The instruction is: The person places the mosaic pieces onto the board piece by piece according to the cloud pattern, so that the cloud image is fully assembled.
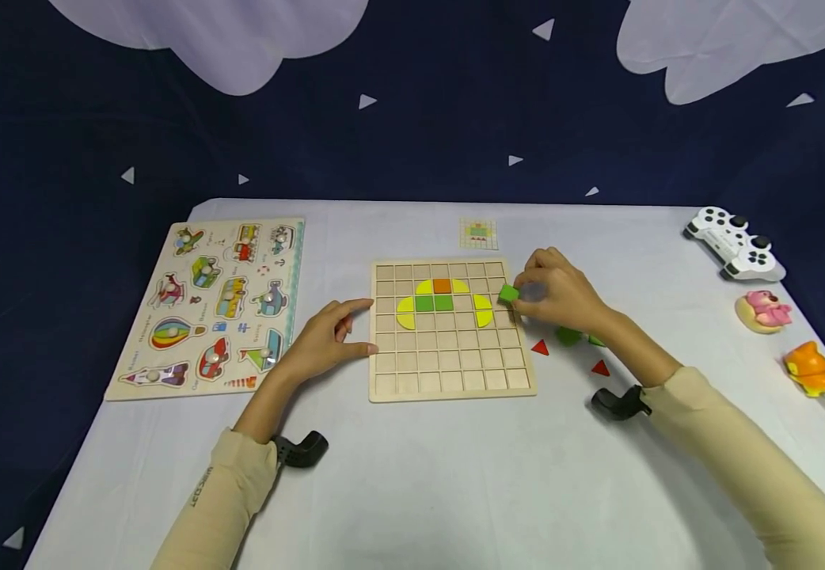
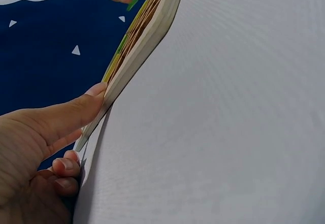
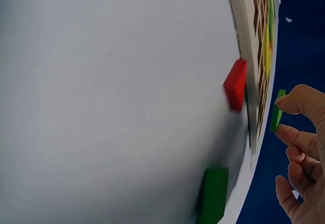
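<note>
A wooden grid board point(image 1: 453, 360) lies mid-table, with yellow curved pieces point(image 1: 483, 310), green squares point(image 1: 434, 303) and an orange square point(image 1: 442, 286) set in its cells. My left hand point(image 1: 323, 340) touches the board's left edge, thumb and index finger spread apart along it. Above the board's right edge, my right hand point(image 1: 562, 289) pinches a green square tile point(image 1: 508, 294) between thumb and index finger. In the right wrist view, the green tile point(image 3: 277, 111) shows edge-on in the fingertips. Red triangles point(image 1: 540, 347) and green pieces point(image 1: 568, 336) lie beside and below that hand.
A small pattern card point(image 1: 479, 234) lies behind the board. On the left is a vehicle puzzle board point(image 1: 213, 309). Along the right side are a white game controller point(image 1: 735, 244), a pink figure toy point(image 1: 763, 310) and an orange toy point(image 1: 811, 370).
</note>
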Demonstrator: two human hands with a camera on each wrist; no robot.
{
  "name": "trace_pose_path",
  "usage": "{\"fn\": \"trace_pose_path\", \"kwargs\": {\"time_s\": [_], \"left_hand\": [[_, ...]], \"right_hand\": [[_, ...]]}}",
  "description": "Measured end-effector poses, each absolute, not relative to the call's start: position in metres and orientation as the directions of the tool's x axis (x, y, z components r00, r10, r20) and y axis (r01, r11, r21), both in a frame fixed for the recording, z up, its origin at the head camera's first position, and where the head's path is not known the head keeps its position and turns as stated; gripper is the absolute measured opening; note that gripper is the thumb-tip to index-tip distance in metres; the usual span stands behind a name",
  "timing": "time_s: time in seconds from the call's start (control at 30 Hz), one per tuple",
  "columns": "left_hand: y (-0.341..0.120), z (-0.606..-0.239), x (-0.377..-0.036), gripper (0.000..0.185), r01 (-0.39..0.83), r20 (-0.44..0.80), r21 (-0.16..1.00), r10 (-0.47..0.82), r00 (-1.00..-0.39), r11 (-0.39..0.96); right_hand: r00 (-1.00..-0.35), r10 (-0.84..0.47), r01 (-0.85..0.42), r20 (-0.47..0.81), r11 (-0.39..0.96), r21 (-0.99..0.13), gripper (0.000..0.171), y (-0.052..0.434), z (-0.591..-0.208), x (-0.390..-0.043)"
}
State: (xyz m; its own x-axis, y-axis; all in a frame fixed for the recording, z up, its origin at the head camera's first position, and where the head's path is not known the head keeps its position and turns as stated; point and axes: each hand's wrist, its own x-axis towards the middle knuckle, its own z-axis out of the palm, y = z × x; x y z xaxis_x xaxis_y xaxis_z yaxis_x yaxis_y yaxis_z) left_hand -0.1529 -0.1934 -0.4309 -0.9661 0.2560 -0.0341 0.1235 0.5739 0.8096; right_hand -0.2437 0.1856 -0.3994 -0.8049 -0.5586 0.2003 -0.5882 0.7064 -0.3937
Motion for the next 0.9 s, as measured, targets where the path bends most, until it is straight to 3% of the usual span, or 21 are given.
{"fn": "trace_pose_path", "kwargs": {"time_s": [0.43, 0.9], "left_hand": [[-0.194, -0.432, -0.153, 0.073, 0.124, -0.028, 0.821, 0.258, -0.966, 0.557], [-0.194, -0.432, -0.153, 0.073, 0.126, -0.027, 0.824, 0.259, -0.965, 0.553]], "right_hand": [[-0.755, -0.621, -0.645, 0.212, 0.646, -0.408, 0.021, 0.154, -0.400, -0.244], [-0.732, -0.667, -0.661, 0.141, 0.644, -0.385, 0.025, 0.134, -0.399, -0.244]]}}
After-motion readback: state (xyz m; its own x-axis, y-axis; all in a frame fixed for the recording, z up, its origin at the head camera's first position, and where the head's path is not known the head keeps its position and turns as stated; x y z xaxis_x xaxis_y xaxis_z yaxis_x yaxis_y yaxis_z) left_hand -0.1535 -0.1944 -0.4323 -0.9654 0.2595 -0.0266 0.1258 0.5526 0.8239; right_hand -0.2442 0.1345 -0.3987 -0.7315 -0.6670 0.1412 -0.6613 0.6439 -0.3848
